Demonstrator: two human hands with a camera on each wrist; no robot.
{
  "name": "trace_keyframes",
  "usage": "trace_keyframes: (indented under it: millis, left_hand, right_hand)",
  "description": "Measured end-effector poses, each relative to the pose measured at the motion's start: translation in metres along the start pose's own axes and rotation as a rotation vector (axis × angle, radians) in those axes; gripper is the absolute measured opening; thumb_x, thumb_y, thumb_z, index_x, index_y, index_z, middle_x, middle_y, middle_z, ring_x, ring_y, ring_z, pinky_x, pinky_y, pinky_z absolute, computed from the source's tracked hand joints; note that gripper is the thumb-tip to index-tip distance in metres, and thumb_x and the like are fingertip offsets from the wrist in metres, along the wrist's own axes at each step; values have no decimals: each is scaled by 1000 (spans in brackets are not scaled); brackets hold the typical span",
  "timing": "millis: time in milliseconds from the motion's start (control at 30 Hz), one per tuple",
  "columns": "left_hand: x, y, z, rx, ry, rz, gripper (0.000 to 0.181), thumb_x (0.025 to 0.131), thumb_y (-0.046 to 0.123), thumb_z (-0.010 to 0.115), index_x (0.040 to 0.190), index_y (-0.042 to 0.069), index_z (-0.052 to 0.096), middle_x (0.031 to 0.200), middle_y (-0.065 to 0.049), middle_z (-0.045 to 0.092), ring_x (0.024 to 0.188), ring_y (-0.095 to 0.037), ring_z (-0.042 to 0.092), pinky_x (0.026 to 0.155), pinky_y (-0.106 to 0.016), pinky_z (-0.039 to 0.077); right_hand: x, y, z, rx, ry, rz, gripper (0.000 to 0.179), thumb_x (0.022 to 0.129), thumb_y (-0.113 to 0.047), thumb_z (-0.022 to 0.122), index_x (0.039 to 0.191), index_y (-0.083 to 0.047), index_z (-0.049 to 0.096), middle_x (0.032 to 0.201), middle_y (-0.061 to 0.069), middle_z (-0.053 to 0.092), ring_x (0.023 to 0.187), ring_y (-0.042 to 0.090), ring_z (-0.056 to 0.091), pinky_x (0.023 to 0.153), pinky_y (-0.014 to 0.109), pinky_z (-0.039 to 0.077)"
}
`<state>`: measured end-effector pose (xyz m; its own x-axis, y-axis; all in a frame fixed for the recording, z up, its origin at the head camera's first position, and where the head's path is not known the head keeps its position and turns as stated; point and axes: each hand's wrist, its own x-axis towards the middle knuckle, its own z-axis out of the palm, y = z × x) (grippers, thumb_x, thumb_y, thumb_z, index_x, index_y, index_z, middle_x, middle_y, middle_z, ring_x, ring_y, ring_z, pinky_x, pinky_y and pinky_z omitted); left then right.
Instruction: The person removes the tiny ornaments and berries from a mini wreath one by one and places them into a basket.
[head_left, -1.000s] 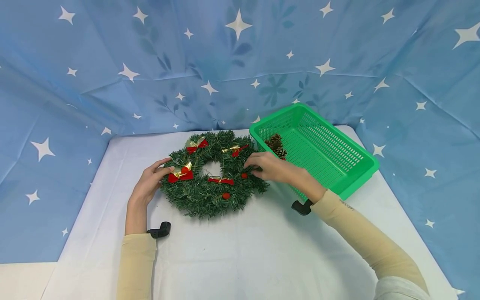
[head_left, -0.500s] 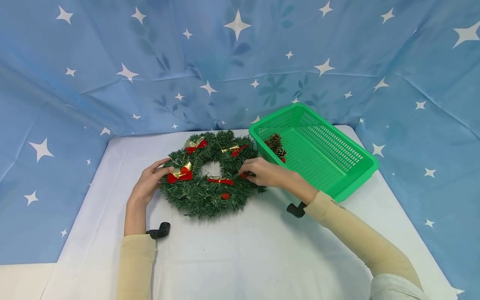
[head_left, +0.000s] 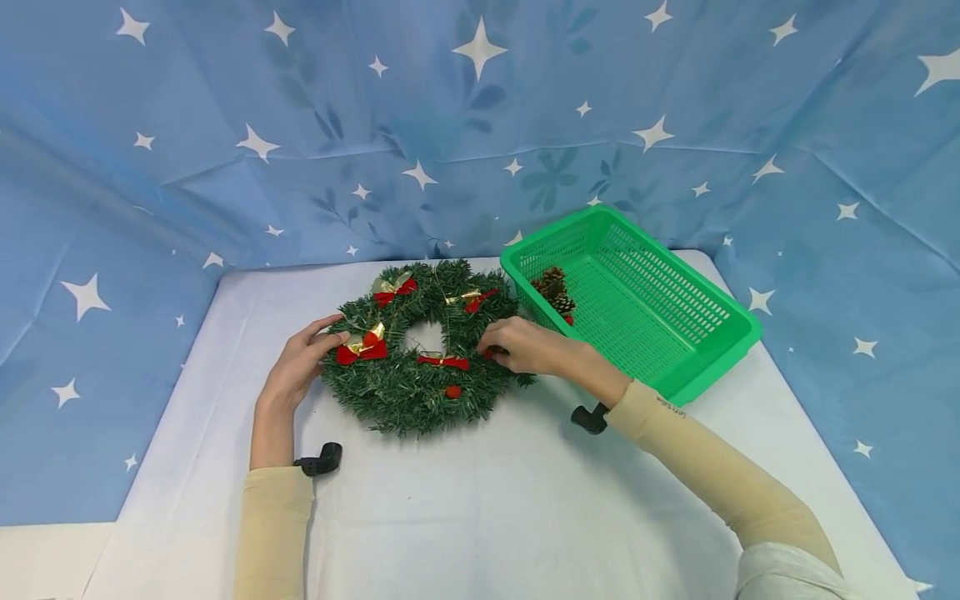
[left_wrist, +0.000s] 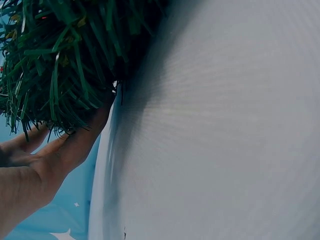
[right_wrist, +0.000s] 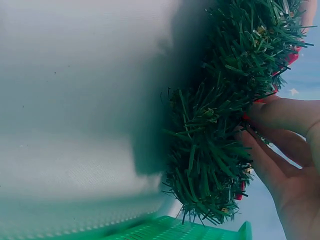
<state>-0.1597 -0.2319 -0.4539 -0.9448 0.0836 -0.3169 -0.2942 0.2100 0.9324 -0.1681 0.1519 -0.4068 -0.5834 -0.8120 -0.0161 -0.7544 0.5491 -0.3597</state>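
A green Christmas wreath (head_left: 405, 400) lies on the white table, dressed with red-and-gold bows (head_left: 362, 350) and small red balls (head_left: 453, 392). My left hand (head_left: 294, 367) holds its left edge, thumb on top near a bow and fingers underneath. From below, the left wrist view shows that hand (left_wrist: 55, 155) against the bristly rim. At the wreath's right side, my right hand (head_left: 525, 346) pinches a small red ball (head_left: 489, 353) among the needles. The right wrist view has its fingertips (right_wrist: 260, 112) pressed together into the greenery, hiding most of the ball.
A green perforated basket (head_left: 712, 367) stands at the back right, close to the wreath. Pine cones (head_left: 555, 290) and a bit of red lie in its left end. Behind the table hangs a blue curtain (head_left: 420, 100) with white stars.
My right hand has shifted slightly left and down onto the red ball, then stays nearly still. The left hand keeps its hold on the wreath.
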Motion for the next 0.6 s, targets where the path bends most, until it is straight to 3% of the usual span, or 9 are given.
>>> trace_keyframes:
  millis: [133,400,600]
  left_hand:
    - [1,-1,0,-4,1,0,71,102,38,65,163,21,33,118,10,61,108,-15,45,86,-42,32]
    - [-1,0,1,6,7,3,69,103,38,64,163,21,34,122,8,59,97,-16,43,75,-37,32]
    - [-1,-1,2,8,7,0,70,103,39,64,163,21,33,129,1,58,110,-16,45,84,-41,32]
  right_hand:
    - [-1,-2,0,-20,2,11,22,94,4,69,114,-3,76,115,13,73,104,26,72,86,32,58]
    - [-4,-2,2,-34,55,-1,22,94,2,71,114,-4,76,110,10,70,93,22,71,76,29,56]
    - [-6,-2,1,-29,98,-33,25,91,7,70,113,-2,77,108,12,67,88,21,67,73,27,54]
